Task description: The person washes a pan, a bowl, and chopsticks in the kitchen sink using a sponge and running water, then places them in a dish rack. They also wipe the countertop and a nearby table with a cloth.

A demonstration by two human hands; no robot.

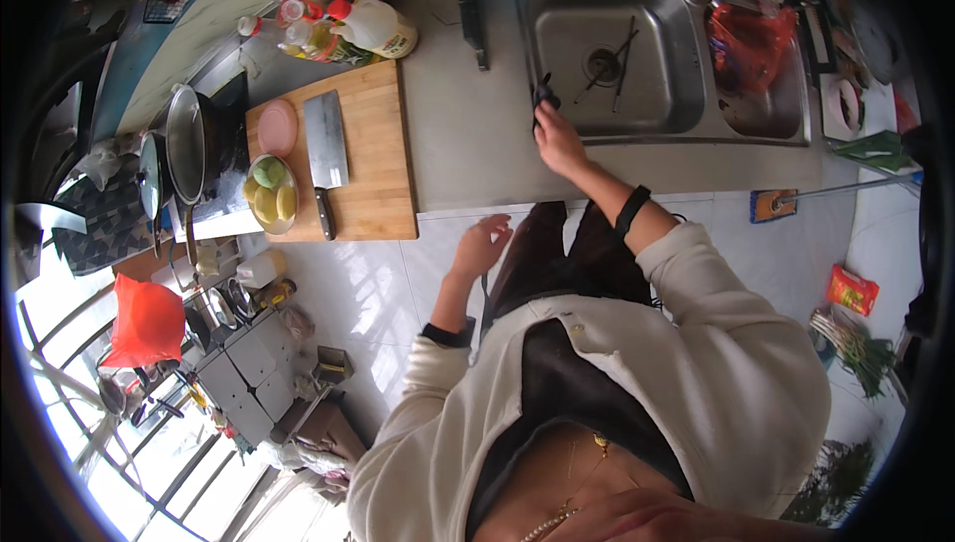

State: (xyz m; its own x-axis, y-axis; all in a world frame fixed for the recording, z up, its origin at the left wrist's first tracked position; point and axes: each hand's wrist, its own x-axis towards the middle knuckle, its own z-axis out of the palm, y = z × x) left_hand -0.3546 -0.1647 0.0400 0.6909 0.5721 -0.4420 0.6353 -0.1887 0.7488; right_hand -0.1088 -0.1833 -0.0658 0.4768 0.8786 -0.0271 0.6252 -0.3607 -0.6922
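Note:
My right hand (559, 141) holds a small black object (547, 97) at the near left rim of the steel sink (656, 106). Its kind cannot be told. Thin dark sticks (621, 65) lie across the drain of the large basin. My left hand (480, 245) hangs in front of my waist, fingers loosely curled and apart, with nothing visible in it. To its left, a wooden cutting board (373, 169) bears a cleaver (326, 141), a pink oval lid or dish (277, 128) and a bowl (287, 223) of green and yellowish pieces of produce.
A red plastic bag (761, 46) lies in the small basin. Several bottles (380, 27) stand behind the board, and a long dark bar (468, 9) lies left of the sink. A pan (186, 147) is at far left. A mop or brush head (773, 205) is at right.

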